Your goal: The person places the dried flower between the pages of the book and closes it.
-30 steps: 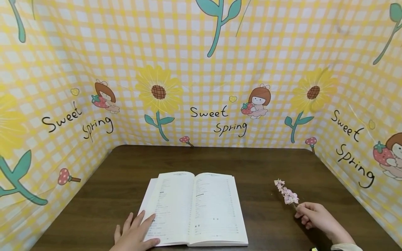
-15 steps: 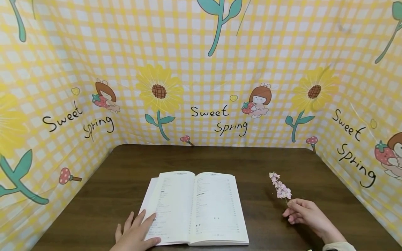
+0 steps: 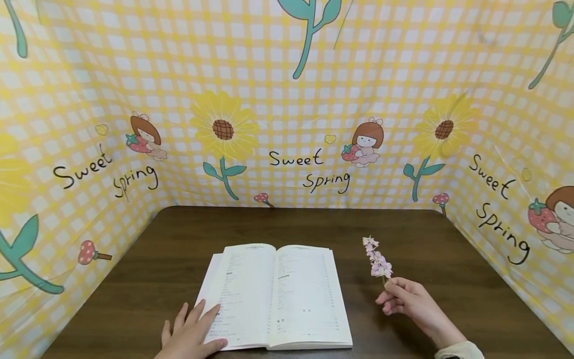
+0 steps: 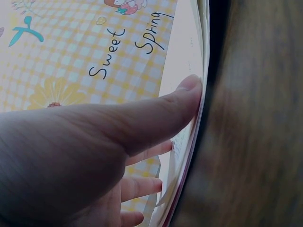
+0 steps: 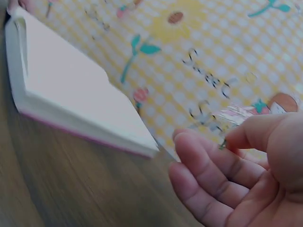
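Note:
An open book [image 3: 309,294] with printed pages lies flat on the dark wooden table. My left hand [image 3: 190,331] rests on the lower left of its left page, fingers spread; in the left wrist view the thumb [image 4: 161,113] lies along the page edge. To the right of the book, my right hand [image 3: 410,301] pinches the short green stem of a flower sprig [image 3: 378,259] between thumb and forefinger. The pale pink-purple blossoms point up and to the left, above the table. In the right wrist view the blossoms [image 5: 234,113] are partly hidden behind the thumb.
The brown table [image 3: 287,227] reaches back to a yellow checked cloth [image 3: 287,114] with printed sunflowers and lettering. That cloth surrounds the table at the back and both sides. The book's thick right edge [image 5: 90,125] faces my right hand.
My right hand has moved left toward the book, carrying the flower sprig, which now stands a little more upright. My left hand stays on the left page.

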Demonstrator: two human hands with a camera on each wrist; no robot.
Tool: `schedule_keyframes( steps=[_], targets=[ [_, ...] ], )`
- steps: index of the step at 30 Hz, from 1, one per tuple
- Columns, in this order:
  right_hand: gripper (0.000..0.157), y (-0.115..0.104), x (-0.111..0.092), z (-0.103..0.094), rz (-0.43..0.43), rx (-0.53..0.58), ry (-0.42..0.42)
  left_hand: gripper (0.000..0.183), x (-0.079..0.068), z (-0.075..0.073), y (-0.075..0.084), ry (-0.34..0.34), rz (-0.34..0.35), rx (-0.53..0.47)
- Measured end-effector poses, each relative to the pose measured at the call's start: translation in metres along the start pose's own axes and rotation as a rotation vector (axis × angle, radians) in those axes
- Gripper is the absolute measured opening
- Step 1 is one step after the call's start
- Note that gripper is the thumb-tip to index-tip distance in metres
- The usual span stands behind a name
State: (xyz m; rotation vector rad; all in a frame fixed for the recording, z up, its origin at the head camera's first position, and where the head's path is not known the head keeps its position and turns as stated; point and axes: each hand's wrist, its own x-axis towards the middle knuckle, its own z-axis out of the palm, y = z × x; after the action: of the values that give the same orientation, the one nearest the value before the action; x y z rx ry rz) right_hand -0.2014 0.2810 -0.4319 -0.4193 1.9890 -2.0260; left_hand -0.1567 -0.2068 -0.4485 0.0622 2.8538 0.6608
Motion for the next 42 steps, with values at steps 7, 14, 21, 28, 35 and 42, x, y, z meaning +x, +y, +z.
schedule_keyframes(
  steps=[7,14,21,28,35,42],
  targets=[
    [0.015,-0.001,0.009,0.034,0.018,0.091,-0.103,0.092,0.000,0.004,-0.004,-0.004,-0.008,-0.019],
    [0.013,0.001,0.024,0.067,0.073,0.138,-0.183,0.091,0.002,0.003,-0.003,-0.001,-0.006,-0.018],
    [0.015,0.000,0.040,0.096,0.122,0.186,-0.191,0.090,0.002,0.000,0.000,0.006,0.009,-0.021],
    [0.013,0.001,0.051,0.121,0.196,0.247,-0.229,0.092,0.002,0.001,-0.001,-0.005,-0.004,-0.016],
    [0.018,0.007,0.063,0.134,0.264,0.191,-0.201,0.093,0.003,0.002,-0.003,0.002,-0.006,-0.011],
    [0.021,0.011,0.073,0.135,0.346,0.152,-0.177,0.094,0.004,0.003,-0.004,0.008,-0.002,-0.006]
  ],
)
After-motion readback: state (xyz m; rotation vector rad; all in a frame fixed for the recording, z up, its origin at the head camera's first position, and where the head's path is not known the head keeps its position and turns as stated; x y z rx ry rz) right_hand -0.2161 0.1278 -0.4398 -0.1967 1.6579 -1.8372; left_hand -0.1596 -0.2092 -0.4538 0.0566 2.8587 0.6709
